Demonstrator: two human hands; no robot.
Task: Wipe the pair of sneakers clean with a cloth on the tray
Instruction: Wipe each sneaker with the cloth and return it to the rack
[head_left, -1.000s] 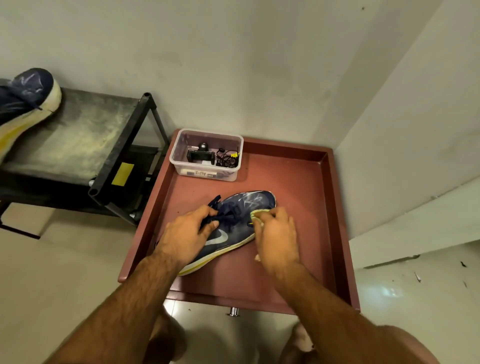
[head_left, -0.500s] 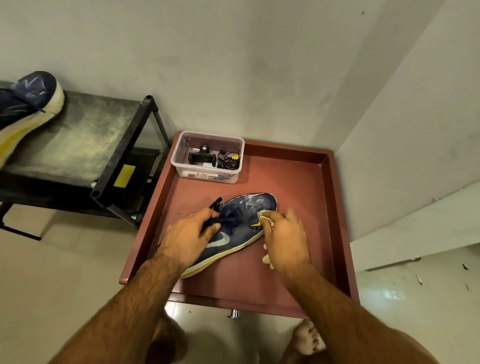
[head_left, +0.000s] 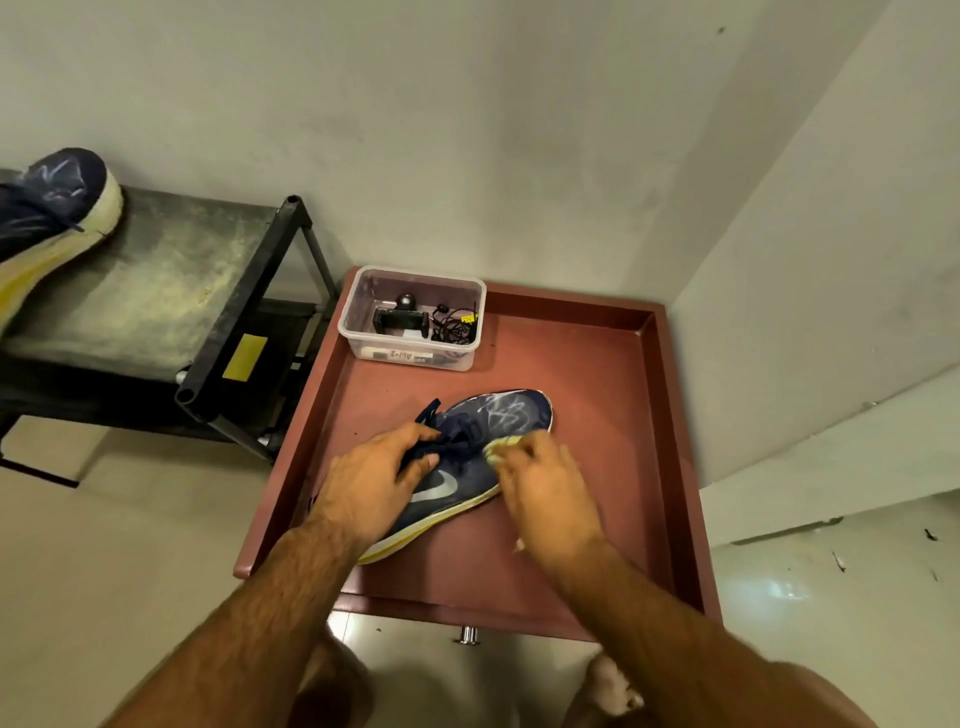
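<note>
- Two shoes in view, only one under work; largest first below.
- Red tray (head_left: 613, 374): set in a corner between two walls, holding a shoe at its middle and a clear tub at its far left corner.
- Dark rack (head_left: 156, 291): just left of tray, carrying second shoe (head_left: 47, 208) on top shelf, well apart from tray and untouched by either hand.
- Blue shoe (head_left: 493, 431): lying on its side on tray floor, toe toward far right, heel hidden under left wrist; pale smears showing across toe.
- Clear tub (head_left: 413, 317): holding a small black clamp and tangled cords; no part in the wiping.
- Left hand (head_left: 374, 478): fingers curled over laces and tongue, pinning shoe down.
- Right hand (head_left: 545, 493): blurred, fingers bunched round cloth and pressing it against shoe's side near the sole.
- Yellow-green cloth (head_left: 501, 448): mostly hidden in right hand, only a fold peeking past the fingertips.
- Step in hand, as judged: scrubbing upper of first shoe, roughly early to midway, toe smears unwiped, second shoe not yet started.
- Next move likely calls for: sliding cloth forward over toe with steady pressure, left hand keeping hold against slipping, then turning shoe for the other side.
</note>
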